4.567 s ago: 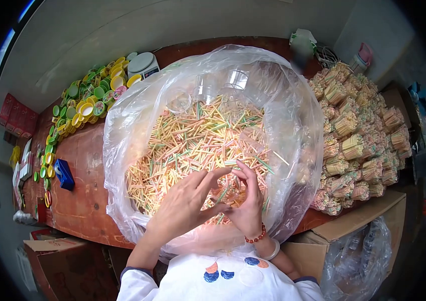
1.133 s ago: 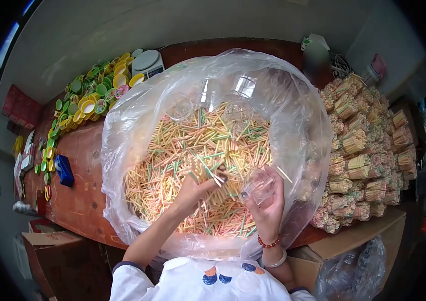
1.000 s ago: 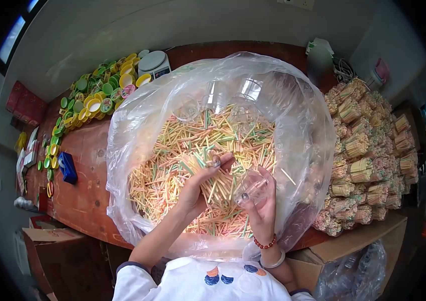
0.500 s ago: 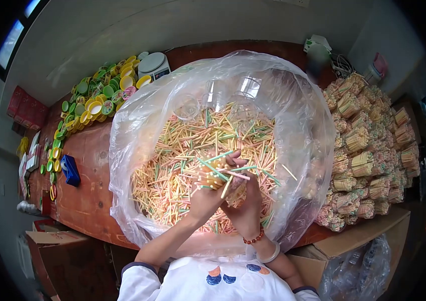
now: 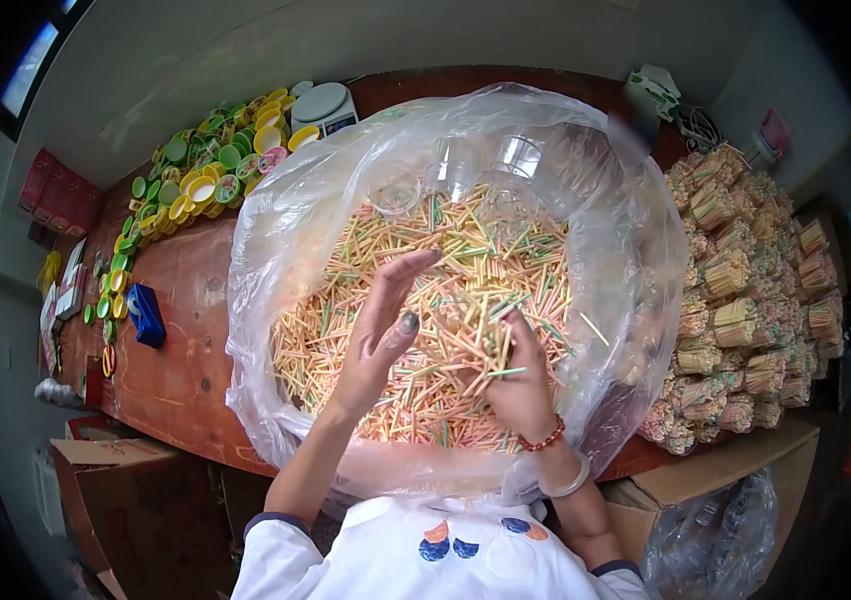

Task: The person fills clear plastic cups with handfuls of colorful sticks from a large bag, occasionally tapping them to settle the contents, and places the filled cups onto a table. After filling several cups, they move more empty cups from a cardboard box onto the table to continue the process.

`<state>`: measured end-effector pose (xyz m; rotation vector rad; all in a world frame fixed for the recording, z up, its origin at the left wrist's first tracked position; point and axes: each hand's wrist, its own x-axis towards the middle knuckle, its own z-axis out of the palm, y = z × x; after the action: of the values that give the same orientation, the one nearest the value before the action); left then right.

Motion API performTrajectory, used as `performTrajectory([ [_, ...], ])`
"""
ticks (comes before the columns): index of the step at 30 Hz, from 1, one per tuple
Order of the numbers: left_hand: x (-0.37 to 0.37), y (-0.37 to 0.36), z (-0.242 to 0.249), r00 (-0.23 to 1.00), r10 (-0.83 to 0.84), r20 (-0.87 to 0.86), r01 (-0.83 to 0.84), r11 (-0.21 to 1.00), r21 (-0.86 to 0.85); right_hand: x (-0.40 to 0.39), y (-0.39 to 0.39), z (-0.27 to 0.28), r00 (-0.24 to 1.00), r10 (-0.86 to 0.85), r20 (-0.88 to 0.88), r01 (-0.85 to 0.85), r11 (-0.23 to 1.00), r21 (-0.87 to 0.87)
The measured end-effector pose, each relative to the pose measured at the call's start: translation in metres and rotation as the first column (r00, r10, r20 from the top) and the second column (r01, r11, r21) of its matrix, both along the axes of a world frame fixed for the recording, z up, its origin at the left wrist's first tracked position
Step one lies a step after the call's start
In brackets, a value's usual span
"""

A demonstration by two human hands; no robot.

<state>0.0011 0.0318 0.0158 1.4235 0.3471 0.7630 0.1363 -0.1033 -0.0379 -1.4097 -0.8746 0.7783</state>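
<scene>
A large heap of short, thin pastel sticks in yellow, pink and green lies inside a clear plastic bag with its mouth spread wide. My left hand is over the left part of the heap, fingers apart and stretched forward, with nothing in it. To its right, my right hand is closed around a loose bunch of sticks that point in various directions. Part of its fingers is hidden behind the bunch. Several clear plastic jars lie at the far side of the bag.
Stacked bundles of similar sticks rise on the right. Green and yellow lids are piled at the far left, beside a scale. A blue box-shaped object sits on the red-brown table. Cardboard boxes stand below the front edge.
My hands were together around a bunch of sticks. Now they are apart: the left has let go and opened towards the left, while the right keeps sticks, now less tidily gathered.
</scene>
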Motion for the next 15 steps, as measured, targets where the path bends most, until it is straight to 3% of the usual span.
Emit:
performTrajectory([
  [1, -0.016, 0.01, -0.003, 0.984, -0.055, -0.17, 0.085, 0.981, 0.176, 0.003, 0.005, -0.001, 0.997, -0.026, -0.077, 0.029, 0.999, 0.033],
  [2, -0.033, 0.02, -0.006, 0.938, -0.073, -0.34, 0.191, 0.925, 0.328, 0.011, 0.006, 0.003, 0.996, -0.048, 0.08, 0.044, 0.998, 0.046],
  [3, -0.047, 0.024, 0.004, 0.836, -0.091, -0.541, 0.401, 0.773, 0.491, 0.015, 0.006, 0.015, 0.97, -0.075, 0.229, 0.063, 0.996, 0.06],
  [4, -0.054, 0.021, -0.001, 0.769, -0.088, -0.633, 0.5, 0.699, 0.51, 0.02, 0.003, 0.012, 0.997, -0.057, 0.057, 0.055, 0.998, 0.041],
  [6, -0.062, 0.008, -0.013, 0.619, -0.004, -0.786, 0.657, 0.552, 0.514, 0.031, 0.006, 0.002, 0.973, -0.075, 0.218, 0.067, 0.997, 0.042],
  [7, -0.058, 0.005, -0.018, 0.618, -0.007, -0.786, 0.657, 0.554, 0.511, 0.028, 0.001, 0.017, 0.997, -0.074, -0.01, 0.074, 0.997, -0.003],
  [9, -0.047, 0.0, -0.027, 0.578, 0.034, -0.815, 0.729, 0.427, 0.535, 0.034, 0.002, 0.007, 0.998, -0.023, 0.061, 0.024, 1.0, -0.016],
  [10, -0.038, -0.003, -0.028, 0.576, 0.086, -0.813, 0.735, 0.382, 0.561, 0.03, 0.0, 0.005, 0.989, -0.143, 0.035, 0.146, 0.986, -0.08],
  [12, -0.026, -0.001, -0.036, 0.597, 0.083, -0.798, 0.724, 0.371, 0.581, 0.033, 0.0, 0.008, 0.971, 0.015, 0.241, 0.005, 0.997, -0.08],
  [13, -0.024, 0.0, -0.038, 0.61, 0.074, -0.789, 0.722, 0.358, 0.592, 0.033, -0.002, 0.008, 0.971, 0.006, 0.241, 0.015, 0.996, -0.084],
  [14, -0.022, -0.001, -0.039, 0.674, 0.142, -0.725, 0.676, 0.279, 0.682, 0.038, -0.001, 0.009, 0.988, 0.036, 0.149, -0.026, 0.997, -0.069],
  [15, -0.021, -0.004, -0.04, 0.679, 0.139, -0.721, 0.672, 0.278, 0.686, 0.042, -0.001, 0.01, 0.996, 0.071, 0.055, -0.068, 0.996, -0.053],
])
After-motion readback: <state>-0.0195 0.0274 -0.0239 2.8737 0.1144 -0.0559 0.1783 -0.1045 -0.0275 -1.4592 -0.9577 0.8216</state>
